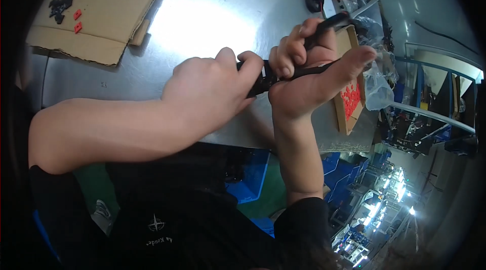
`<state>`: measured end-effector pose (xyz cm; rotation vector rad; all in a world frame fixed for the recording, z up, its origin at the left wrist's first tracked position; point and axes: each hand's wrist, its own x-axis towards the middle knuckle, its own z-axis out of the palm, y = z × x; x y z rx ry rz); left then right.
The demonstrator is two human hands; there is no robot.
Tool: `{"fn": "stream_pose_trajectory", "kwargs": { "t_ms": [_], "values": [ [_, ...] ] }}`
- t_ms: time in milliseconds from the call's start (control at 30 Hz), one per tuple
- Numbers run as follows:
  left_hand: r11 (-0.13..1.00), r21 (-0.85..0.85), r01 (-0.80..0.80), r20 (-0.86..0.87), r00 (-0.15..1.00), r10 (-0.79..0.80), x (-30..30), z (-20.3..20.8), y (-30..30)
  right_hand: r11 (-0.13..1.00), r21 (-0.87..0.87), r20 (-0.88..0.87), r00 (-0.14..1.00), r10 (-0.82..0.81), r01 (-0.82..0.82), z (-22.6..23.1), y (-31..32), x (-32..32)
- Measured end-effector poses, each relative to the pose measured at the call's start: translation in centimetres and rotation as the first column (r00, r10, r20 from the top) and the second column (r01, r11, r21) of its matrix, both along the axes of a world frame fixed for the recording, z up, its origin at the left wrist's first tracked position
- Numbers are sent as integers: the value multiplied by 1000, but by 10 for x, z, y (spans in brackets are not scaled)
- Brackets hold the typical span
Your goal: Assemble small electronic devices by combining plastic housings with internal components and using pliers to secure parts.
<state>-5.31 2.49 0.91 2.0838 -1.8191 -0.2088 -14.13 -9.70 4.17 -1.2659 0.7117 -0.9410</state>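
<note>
Above the metal bench, toward its near edge, I record a black tool bridging left hand, clamped, and right hand, fingers curled round it.

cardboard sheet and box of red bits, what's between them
Head view: a stretch of metal table, with the left hand and right hand above it, holding black items.

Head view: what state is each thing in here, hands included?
Left hand: closed on the black object
Right hand: fingers curled around a black rod, thumb extended
Black object: gripped, partly hidden
Cardboard sheet: lying flat, edges rough
Small red parts: loose, scattered on the sheet
Cardboard box: open, red pieces inside
Clear plastic bag: crumpled
Background lights: lit
</note>
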Motion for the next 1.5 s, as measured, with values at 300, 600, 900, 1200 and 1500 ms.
{"fn": "stream_pose_trajectory", "kwargs": {
  "t_ms": [300, 600, 900, 1200, 1500],
  "values": [
    [982, -73, 173, -15, 984, -175, 21, -3, -3, 941, -281, 513, 799, 314, -190, 4, -15, -62],
    [984, -79, 159, 28, 987, -157, 15, -5, -1, 896, -295, 423, 795, 435, -333, -13, -2, -54],
    [981, -98, 165, 57, 985, -160, 14, -5, 3, 913, -307, 383, 843, 377, -269, -22, 10, -49],
    [988, 99, 121, -47, 992, -117, 3, 6, 2, 940, -341, 235, 967, 100, -14, -20, 36, -46],
    [985, 14, 173, -84, 982, -171, 8, 1, 3, 891, -437, 347, 937, 40, 124, -29, 38, -42]
  ]
}}
